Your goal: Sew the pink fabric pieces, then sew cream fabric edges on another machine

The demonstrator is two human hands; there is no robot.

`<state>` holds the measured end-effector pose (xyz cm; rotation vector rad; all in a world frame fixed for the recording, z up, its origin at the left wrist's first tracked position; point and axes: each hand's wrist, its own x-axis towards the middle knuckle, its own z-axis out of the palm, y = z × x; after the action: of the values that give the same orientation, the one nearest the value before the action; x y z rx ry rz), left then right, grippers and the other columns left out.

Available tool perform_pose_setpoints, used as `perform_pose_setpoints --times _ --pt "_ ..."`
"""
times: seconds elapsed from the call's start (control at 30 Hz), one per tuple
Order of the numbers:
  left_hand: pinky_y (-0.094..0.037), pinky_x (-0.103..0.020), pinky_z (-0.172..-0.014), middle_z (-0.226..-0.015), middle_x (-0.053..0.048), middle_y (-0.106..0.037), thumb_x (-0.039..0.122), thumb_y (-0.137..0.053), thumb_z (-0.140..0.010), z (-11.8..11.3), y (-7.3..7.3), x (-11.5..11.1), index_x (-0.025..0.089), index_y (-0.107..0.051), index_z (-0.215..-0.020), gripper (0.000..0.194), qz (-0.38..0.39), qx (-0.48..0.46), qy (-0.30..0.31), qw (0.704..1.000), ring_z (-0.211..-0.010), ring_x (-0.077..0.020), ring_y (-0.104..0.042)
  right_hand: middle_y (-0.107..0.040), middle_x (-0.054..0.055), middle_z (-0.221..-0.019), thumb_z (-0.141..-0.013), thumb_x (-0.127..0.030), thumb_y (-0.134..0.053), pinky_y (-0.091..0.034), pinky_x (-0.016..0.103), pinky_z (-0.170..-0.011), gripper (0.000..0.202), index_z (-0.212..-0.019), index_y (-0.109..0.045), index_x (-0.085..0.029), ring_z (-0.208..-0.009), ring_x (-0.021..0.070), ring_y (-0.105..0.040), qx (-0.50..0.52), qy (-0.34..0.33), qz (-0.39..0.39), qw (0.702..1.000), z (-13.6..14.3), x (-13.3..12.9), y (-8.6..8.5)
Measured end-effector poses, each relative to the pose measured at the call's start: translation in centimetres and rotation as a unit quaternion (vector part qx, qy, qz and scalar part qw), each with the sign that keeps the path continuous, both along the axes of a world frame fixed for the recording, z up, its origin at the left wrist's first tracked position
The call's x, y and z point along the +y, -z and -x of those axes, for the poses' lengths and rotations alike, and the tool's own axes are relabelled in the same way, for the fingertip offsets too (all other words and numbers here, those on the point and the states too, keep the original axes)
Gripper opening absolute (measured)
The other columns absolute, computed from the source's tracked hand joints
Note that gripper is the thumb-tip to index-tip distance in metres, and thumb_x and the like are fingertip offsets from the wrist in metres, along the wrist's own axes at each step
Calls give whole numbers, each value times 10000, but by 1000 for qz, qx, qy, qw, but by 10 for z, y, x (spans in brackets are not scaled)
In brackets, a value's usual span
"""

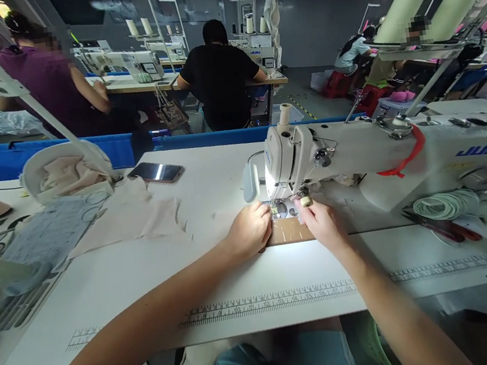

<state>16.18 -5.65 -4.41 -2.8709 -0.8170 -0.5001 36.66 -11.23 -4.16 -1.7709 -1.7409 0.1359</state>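
Note:
A white sewing machine (294, 157) stands over the table with its lamp lighting the needle area. My left hand (250, 228) is closed just left of the presser foot, its fingertips near the metal plate (280, 209); what they hold, if anything, is hidden. On the other side of the needle, my right hand (323, 224) pinches a small pale pink piece of fabric (299, 210) close to the machine's head. A brown strip (290, 230) of the machine bed shows between my hands. Farther left, a flat pale pink fabric piece (140, 218) lies on the white tabletop.
A phone (157, 172) lies beyond the fabric, near a white bin (67, 171) with cloth in it. At right are scissors (442, 227) and a coiled pale green cord (446, 204). Thread cones (404, 9) stand above the machine. Other people sit at machines ahead.

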Motion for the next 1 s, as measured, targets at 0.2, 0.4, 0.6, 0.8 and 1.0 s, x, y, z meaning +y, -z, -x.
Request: perform_pose_setpoints --times 0.2,0.4,0.6,0.8,1.0 --pt "-430 -302 -631 -889 -122 -658 77 -454 -876 9 -21 5 140 -634 -834 196 101 62 -194 974 -834 -243 -605 -733 52 -798 -966 -322 -433 -447 267 -662 309 -1025 -715 -210 -735 188 -668 9 -86 44 995 14 -12 -6" --pt "-305 -259 -558 -577 21 -500 171 -476 -827 34 -40 5 176 -472 -567 260 299 -105 -155 936 -564 -121 -436 -686 53 -931 -914 -315 -522 -471 319 -721 162 -883 -654 -226 -843 213 -643 -12 -103 105 989 53 -22 -18" --pt "-307 -244 -573 -588 25 -540 317 -510 -807 54 -43 -22 167 -565 -610 254 364 -232 -146 890 -586 -117 -444 -633 16 -846 -844 -485 -579 -426 318 -656 273 -763 -497 -237 -781 206 -597 43 -71 184 979 83 -17 -26" --pt "-360 -250 -616 -663 -8 -655 333 -525 -807 52 -24 -31 168 -608 -640 249 348 -272 -186 878 -639 -141 -532 -580 -43 -712 -800 -460 -538 -391 288 -609 239 -767 -425 -253 -675 162 -559 181 -138 204 952 99 -20 -28" --pt "-362 -231 -559 -599 24 -581 417 -589 -783 49 -17 -32 167 -658 -703 272 442 -340 -139 818 -583 -125 -491 -481 -69 -599 -762 -384 -539 -370 285 -547 216 -716 -365 -266 -600 159 -512 215 -134 171 952 109 -19 -20"
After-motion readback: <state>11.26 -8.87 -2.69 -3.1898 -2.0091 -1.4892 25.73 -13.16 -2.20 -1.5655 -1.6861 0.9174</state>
